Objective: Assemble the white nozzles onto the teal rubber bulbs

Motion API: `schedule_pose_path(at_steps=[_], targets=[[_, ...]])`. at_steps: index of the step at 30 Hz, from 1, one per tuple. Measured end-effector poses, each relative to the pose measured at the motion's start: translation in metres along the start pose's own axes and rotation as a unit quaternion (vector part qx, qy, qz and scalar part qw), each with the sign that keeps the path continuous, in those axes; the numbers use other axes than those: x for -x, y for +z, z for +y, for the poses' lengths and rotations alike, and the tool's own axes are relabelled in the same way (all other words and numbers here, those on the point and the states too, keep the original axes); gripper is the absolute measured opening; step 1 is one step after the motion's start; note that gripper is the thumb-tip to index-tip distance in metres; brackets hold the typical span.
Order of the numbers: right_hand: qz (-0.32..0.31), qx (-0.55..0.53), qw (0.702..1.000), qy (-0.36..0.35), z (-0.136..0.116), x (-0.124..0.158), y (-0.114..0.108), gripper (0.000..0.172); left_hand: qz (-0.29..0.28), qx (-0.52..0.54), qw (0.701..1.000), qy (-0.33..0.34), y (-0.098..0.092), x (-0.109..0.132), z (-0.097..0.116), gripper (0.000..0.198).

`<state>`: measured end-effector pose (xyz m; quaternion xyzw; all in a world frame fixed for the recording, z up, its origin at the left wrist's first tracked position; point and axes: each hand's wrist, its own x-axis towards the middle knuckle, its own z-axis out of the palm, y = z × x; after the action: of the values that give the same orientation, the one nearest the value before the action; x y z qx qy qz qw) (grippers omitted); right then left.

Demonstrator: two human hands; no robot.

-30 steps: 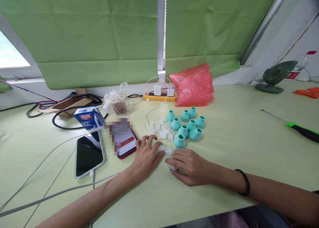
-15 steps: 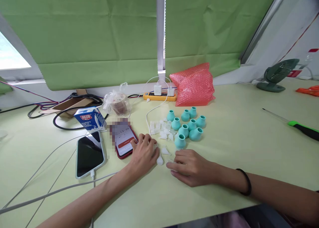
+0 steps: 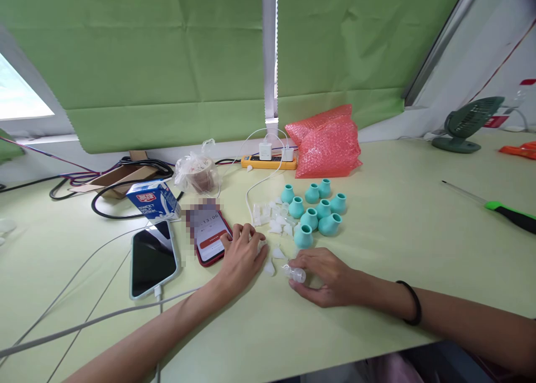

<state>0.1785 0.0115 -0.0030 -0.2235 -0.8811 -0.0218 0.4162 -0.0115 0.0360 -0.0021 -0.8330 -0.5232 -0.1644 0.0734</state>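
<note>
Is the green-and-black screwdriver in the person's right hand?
No, the screwdriver lies on the table, apart from the right hand, which has a clear plastic piece between thumb and fingers.

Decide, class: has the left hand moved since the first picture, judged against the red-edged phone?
Yes. The left hand has shifted toward the left of the view, closer to the red-edged phone, and covers more of its right edge.

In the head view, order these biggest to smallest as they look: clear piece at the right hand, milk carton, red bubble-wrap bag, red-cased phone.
1. Red bubble-wrap bag
2. Milk carton and red-cased phone: too alike to rank; part of the phone is pixelated
3. Clear piece
</note>
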Motion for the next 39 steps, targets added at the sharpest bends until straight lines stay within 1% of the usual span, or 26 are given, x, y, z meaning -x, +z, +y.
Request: schedule_pose_path(at_steps=[7, 14, 16, 18, 20, 21, 23, 25, 26, 28, 31, 33, 39], targets=[[-0.014, -0.030, 0.999, 0.018, 0.004, -0.001, 0.003, 0.019, 0.001, 0.010, 1.000, 0.005, -0.002, 0.001, 0.001, 0.020], [-0.015, -0.021, 0.999, 0.024, 0.003, -0.001, 0.002, 0.020, 0.002, 0.003, 1.000, -0.002, -0.003, 0.001, 0.002, 0.020], [-0.012, -0.019, 0.999, 0.039, 0.002, -0.001, 0.001, 0.018, 0.021, 0.024, 0.999, 0.003, -0.003, 0.000, 0.000, 0.019], [-0.014, -0.023, 0.998, 0.058, 0.002, -0.001, 0.001, 0.017, 0.059, 0.077, 0.995, 0.018, -0.004, 0.001, -0.001, 0.017], [-0.019, -0.031, 0.997, 0.071, 0.002, -0.001, 0.000, 0.016, 0.101, 0.165, 0.979, 0.060, -0.006, 0.002, 0.000, 0.013], [-0.019, -0.033, 0.997, 0.074, 0.002, -0.001, 0.000, 0.016, 0.121, 0.218, 0.964, 0.088, -0.007, 0.003, 0.002, 0.010], [-0.019, -0.039, 0.996, 0.077, 0.002, -0.001, 0.001, 0.016, 0.151, 0.323, 0.925, 0.134, -0.009, 0.004, 0.006, 0.009], [-0.015, -0.044, 0.996, 0.080, 0.003, 0.000, 0.001, 0.016, 0.168, 0.396, 0.892, 0.140, -0.010, 0.006, 0.012, 0.011], [-0.015, -0.047, 0.995, 0.082, 0.003, 0.000, 0.001, 0.016, 0.168, 0.419, 0.882, 0.135, -0.011, 0.007, 0.014, 0.012], [-0.015, -0.050, 0.995, 0.083, 0.003, 0.001, 0.001, 0.016, 0.154, 0.445, 0.874, 0.120, -0.011, 0.007, 0.016, 0.012], [-0.018, -0.053, 0.995, 0.081, 0.004, 0.002, 0.002, 0.016, 0.137, 0.460, 0.870, 0.117, -0.009, 0.008, 0.015, 0.013], [-0.017, -0.053, 0.995, 0.081, 0.005, 0.002, 0.003, 0.016, 0.144, 0.450, 0.872, 0.127, -0.008, 0.008, 0.014, 0.016], [-0.011, -0.050, 0.995, 0.091, 0.007, 0.003, 0.006, 0.016, 0.175, 0.337, 0.902, 0.206, -0.003, 0.012, 0.012, 0.028]])
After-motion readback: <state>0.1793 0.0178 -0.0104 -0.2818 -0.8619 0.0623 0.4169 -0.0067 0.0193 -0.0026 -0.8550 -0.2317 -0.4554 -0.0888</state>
